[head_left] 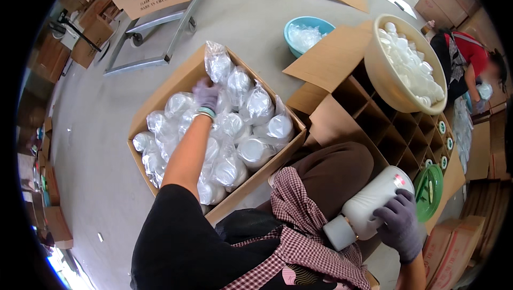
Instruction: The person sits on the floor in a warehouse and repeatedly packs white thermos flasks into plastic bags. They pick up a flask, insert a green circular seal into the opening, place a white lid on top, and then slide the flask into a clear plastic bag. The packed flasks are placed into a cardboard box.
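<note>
My left hand [206,95], in a grey-purple glove, reaches into an open cardboard box [173,88] in front of me. The box is filled with several rounded, clear-bagged containers [257,152]. Motion blurs the left fingers, so whether they grip a bag cannot be made out. Over my lap, my right hand [401,227], gloved too, holds a white flask [374,198] by its side. The flask lies tilted, its pale grey cup-like cap [340,232] pointing down to the left. A green round dish [435,210] with slim items in it sits beyond the right hand.
To the right stands a divided carton [336,129], some cells holding round-topped items. A cream basin [393,91] of white plastic parts rests on it. Behind are a blue basin [293,40] with clear plastic and a metal cart [140,65] bearing cartons. A co-worker [470,49] bends at far right.
</note>
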{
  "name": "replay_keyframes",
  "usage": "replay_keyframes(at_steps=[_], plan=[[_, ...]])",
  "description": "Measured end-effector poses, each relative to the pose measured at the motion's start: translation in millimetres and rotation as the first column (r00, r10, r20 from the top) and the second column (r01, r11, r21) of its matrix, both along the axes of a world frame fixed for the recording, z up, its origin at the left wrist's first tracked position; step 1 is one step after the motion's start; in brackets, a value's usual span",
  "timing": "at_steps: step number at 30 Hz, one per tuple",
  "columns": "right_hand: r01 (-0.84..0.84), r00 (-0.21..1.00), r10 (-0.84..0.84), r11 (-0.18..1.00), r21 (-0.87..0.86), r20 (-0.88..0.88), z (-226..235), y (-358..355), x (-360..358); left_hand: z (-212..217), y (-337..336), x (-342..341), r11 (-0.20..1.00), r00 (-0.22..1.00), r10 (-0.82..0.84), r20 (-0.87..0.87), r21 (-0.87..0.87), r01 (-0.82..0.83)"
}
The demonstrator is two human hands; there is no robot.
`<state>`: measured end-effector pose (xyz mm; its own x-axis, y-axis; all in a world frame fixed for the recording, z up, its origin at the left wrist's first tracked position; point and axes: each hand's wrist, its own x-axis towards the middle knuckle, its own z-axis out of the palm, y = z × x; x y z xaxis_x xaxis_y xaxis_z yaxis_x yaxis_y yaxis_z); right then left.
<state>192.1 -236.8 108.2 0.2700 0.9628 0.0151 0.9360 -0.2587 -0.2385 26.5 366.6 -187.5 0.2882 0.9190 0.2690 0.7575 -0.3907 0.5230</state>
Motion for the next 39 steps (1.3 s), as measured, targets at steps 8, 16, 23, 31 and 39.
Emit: replay_keyframes(at_steps=[8,16,23,31,39], plan=[[0.807,0.537,-0.691,0.588,0.055,-0.484,2,-15,-32,-30,78,-122,0.841,0.707,0.286,-0.647,-0.184,-0.509],[0.936,0.128,-0.475,0.347,-0.052,-0.870,-33,-32,-43,52,202,-239,0.991,0.878,-0.120,-0.463,-0.102,0.082],[0.920,0.052,-0.333,0.382,-0.084,-0.942,-56,-63,-88,355,-23,-126,0.239,0.282,-0.925,-0.255,0.185,0.953],[0.906,-0.024,-0.086,0.420,-0.058,-0.996,-52,-69,-112,417,-240,54,-0.049,-0.163,0.146,0.976,0.172,0.984],[0.554,0.773,-0.565,0.380,0.741,-0.288,-16,-99,-46,415,-380,230,-0.629,-0.267,0.475,0.838,0.536,0.563]])
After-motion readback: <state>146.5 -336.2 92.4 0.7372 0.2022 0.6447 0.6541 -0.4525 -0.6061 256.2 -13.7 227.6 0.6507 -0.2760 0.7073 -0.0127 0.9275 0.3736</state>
